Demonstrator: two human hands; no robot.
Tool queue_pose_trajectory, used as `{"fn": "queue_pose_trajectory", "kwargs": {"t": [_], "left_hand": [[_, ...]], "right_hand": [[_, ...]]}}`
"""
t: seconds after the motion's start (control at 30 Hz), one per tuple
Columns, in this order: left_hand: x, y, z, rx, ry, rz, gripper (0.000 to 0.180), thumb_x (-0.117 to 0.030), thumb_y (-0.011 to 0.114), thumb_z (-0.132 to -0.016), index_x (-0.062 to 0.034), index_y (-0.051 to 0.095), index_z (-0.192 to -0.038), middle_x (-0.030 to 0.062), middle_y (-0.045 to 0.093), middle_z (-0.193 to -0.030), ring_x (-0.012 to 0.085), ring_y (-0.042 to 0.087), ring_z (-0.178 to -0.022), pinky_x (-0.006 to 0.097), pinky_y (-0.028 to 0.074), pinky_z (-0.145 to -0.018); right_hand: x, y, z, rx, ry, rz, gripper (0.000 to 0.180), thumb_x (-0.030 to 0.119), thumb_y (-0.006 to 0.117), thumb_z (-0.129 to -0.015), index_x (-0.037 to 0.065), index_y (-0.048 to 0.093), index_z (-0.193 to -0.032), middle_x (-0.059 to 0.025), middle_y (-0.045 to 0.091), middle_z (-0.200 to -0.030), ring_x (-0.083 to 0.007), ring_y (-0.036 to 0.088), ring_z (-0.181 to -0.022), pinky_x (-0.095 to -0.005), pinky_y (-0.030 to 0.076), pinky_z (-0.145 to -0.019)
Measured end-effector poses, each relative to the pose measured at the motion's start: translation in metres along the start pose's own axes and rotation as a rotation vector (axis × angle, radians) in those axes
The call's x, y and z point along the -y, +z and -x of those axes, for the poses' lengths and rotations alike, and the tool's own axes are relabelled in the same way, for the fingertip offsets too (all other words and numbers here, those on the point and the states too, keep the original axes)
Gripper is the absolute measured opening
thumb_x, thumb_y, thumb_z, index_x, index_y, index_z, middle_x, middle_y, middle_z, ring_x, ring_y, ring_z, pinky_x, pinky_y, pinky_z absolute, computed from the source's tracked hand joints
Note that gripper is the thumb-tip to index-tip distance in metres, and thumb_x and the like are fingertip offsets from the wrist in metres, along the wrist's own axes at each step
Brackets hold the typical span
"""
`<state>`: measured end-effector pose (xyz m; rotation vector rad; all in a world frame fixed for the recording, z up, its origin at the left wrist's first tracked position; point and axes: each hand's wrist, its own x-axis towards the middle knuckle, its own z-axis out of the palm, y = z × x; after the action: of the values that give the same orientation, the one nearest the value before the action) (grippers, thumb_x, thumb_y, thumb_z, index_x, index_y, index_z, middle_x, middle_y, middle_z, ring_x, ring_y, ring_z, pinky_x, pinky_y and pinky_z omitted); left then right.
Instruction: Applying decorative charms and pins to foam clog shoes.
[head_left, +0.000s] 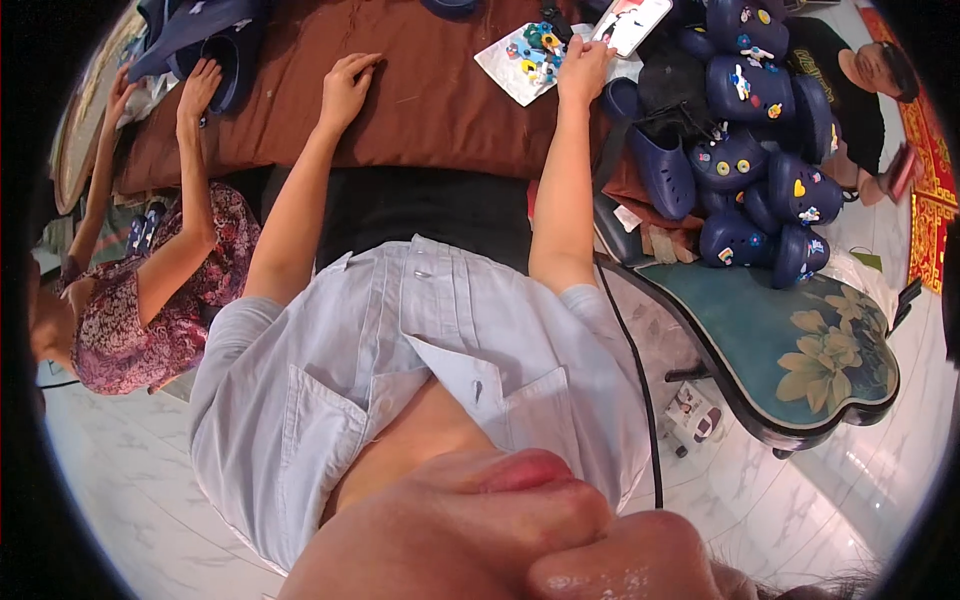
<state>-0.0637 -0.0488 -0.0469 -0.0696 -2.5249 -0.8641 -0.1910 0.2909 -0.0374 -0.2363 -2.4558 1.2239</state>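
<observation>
My left hand (349, 90) rests on the brown cloth (440, 110), holding nothing, its fingers loosely stretched and lying on the fabric. At the far right of the cloth, my right hand (584, 70) has its fingers at the near edge of a smartphone (638, 22) with a lit screen and appears to grip it. Just left of that hand lies a white plastic bag (498, 64) with several small colourful shoe charms (538, 48) on it. The right fingertips are partly hidden.
Navy clogs (750, 90) with charms are piled at the right, by a teal flowered chair (745, 320). At the left, a co-worker's hands (200, 90) touch a navy clog (228, 65). Another person (840, 90) is at the far right. A black cable (640, 370) hangs beside me.
</observation>
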Motion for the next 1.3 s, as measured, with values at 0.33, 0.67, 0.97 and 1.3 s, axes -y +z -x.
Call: {"fn": "queue_pose_trajectory", "kwargs": {"t": [0.33, 0.67, 0.97, 1.3], "left_hand": [[0.001, 0.0, -0.003, -0.009, 0.002, -0.037, 0.025, -0.007, 0.06, -0.088, -0.0077, 0.071, -0.111, 0.0125, 0.068, -0.11, 0.0294, 0.064, -0.105, 0.038, 0.05, -0.09], [-0.004, -0.001, -0.003, -0.017, 0.021, -0.013, 0.027, -0.004, 0.06, -0.086, -0.007, 0.071, -0.11, 0.0119, 0.068, -0.109, 0.0289, 0.063, -0.104, 0.036, 0.049, -0.091], [-0.002, 0.0, -0.002, -0.016, 0.008, -0.007, 0.026, -0.003, 0.059, -0.087, -0.0065, 0.071, -0.11, 0.011, 0.068, -0.109, 0.0286, 0.063, -0.106, 0.037, 0.049, -0.092], [0.0, 0.001, 0.0, -0.028, 0.018, 0.035, 0.026, -0.001, 0.059, -0.085, -0.0059, 0.071, -0.108, 0.0121, 0.067, -0.11, 0.0294, 0.062, -0.106, 0.038, 0.049, -0.092]], "right_hand": [[0.013, -0.001, 0.009, 0.049, -0.128, 0.091, 0.034, 0.04, 0.057, -0.094, 0.007, 0.059, -0.094, -0.0282, 0.06, -0.118, -0.0459, 0.062, -0.098, -0.0544, 0.047, -0.081], [0.026, -0.008, 0.024, 0.025, -0.19, 0.064, 0.029, 0.037, 0.057, -0.094, 0.008, 0.061, -0.092, -0.0204, 0.066, -0.105, -0.0421, 0.062, -0.098, -0.0523, 0.048, -0.078], [0.015, -0.006, 0.019, -0.024, -0.267, 0.093, 0.026, 0.032, 0.058, -0.094, 0.006, 0.062, -0.093, -0.0266, 0.057, -0.128, -0.043, 0.053, -0.121, -0.0513, 0.048, -0.087], [0.026, -0.003, 0.035, -0.044, -0.31, 0.043, 0.025, 0.03, 0.059, -0.093, 0.006, 0.062, -0.095, -0.0258, 0.053, -0.135, -0.0427, 0.058, -0.112, -0.0495, 0.048, -0.086]]}}
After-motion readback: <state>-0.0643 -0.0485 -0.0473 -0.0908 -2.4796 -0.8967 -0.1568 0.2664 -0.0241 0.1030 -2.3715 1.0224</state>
